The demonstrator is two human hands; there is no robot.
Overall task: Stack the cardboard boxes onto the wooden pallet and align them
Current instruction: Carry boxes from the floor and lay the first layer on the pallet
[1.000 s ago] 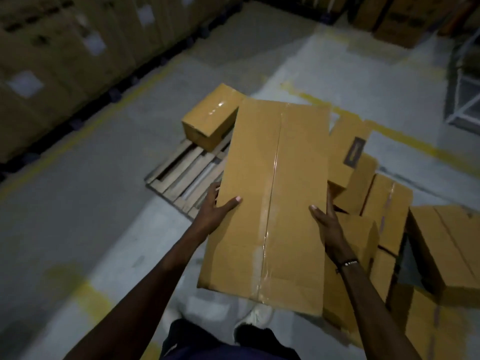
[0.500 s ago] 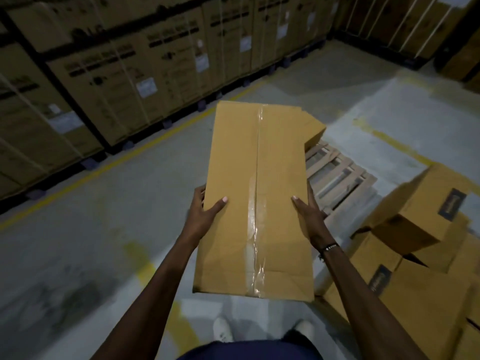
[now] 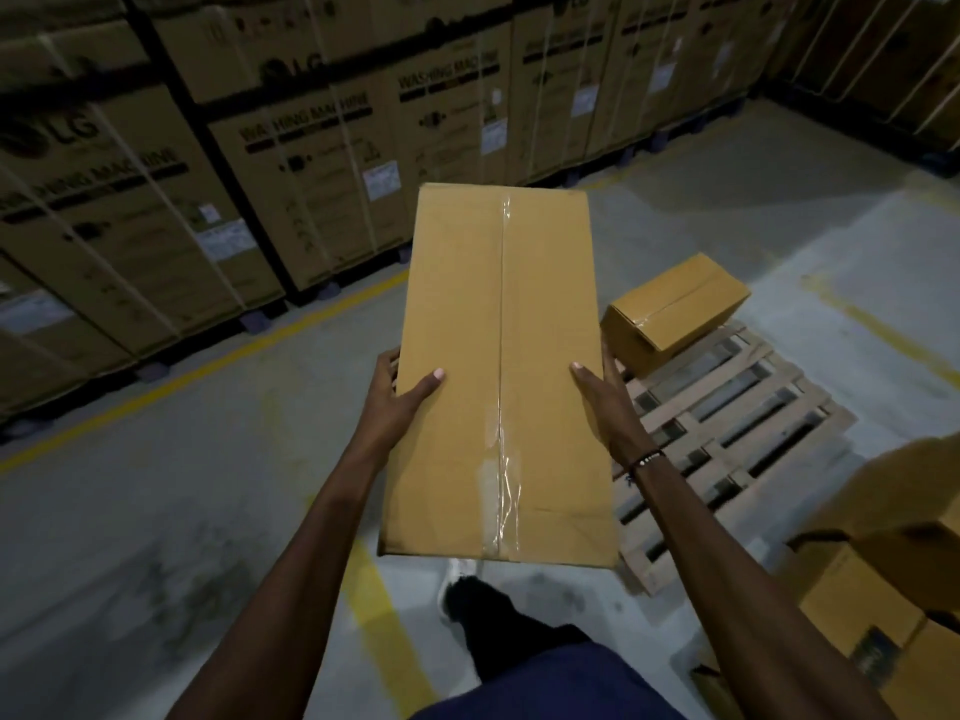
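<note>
I hold a long flat cardboard box [image 3: 498, 376] out in front of me, its taped seam running away from me. My left hand [image 3: 402, 397] grips its left edge with the thumb on top, and my right hand [image 3: 602, 392] grips its right edge the same way. The wooden pallet [image 3: 737, 433] lies on the floor to the right of the held box, partly hidden behind it. One small cardboard box [image 3: 675, 311] sits on the pallet's far corner.
Tall washing-machine cartons [image 3: 311, 148] on black bases line the far wall behind a yellow floor line [image 3: 197, 368]. More loose cardboard boxes [image 3: 883, 589] are piled at the lower right beside the pallet. My foot [image 3: 462, 589] is on the concrete floor below the box.
The view has swung left, so the pallet and its small box now lie right of the held box and the box pile has slid to the frame's right edge. Both hands keep their grip.
</note>
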